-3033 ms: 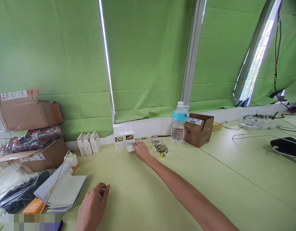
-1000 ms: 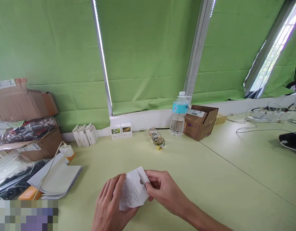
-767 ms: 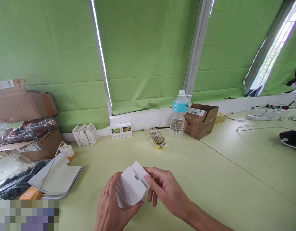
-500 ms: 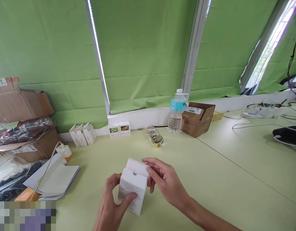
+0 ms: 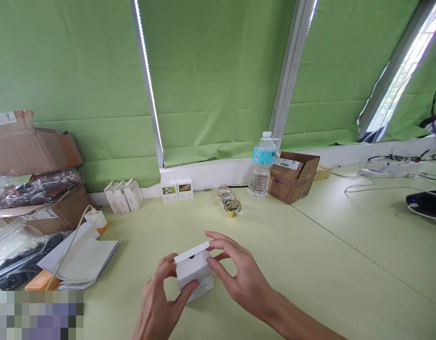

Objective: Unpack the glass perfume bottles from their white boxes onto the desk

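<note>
Head view: the left hand (image 5: 157, 302) and right hand (image 5: 242, 281) grip one white box (image 5: 193, 276) between them.

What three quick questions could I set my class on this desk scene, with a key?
1. True or false: in this view, the plastic water bottle stands to the right of the brown cardboard box.
2. What do the left hand and the right hand both touch? A) a white carton B) the bottle C) a cable
3. Fill in the blank: the bottle's label is ____.

Key: 1 false; 2 A; 3 blue.
</note>
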`<state>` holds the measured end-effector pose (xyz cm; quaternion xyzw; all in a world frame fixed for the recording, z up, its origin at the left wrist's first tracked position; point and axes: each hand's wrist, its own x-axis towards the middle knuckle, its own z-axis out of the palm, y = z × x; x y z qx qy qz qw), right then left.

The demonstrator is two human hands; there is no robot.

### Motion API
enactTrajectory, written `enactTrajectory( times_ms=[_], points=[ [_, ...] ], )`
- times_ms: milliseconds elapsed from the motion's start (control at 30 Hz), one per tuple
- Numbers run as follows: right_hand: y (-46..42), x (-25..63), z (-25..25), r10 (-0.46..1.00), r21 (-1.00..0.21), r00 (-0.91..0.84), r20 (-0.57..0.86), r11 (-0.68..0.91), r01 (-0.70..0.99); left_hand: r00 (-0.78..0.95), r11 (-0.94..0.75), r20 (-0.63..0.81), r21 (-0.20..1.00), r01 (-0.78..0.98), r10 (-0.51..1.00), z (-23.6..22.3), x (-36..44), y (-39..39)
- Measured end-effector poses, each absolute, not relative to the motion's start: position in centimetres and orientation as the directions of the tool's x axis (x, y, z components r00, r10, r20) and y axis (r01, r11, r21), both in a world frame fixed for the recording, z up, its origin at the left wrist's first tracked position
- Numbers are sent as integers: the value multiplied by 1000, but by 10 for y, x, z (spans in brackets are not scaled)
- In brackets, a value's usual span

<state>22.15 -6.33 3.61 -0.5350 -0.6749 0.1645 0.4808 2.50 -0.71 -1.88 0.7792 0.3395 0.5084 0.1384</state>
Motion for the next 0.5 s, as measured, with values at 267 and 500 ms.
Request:
enactTrajectory(
  times_ms=[267, 500],
  points=[
    [-64, 224, 46, 929, -851, 34, 368, 322, 415, 338, -698, 623, 526, 486, 705, -8, 15, -10],
    [-65, 226, 39, 646, -473, -145, 749, 675, 566, 387, -718, 607, 546, 432, 694, 2, 16, -10]
  ],
)
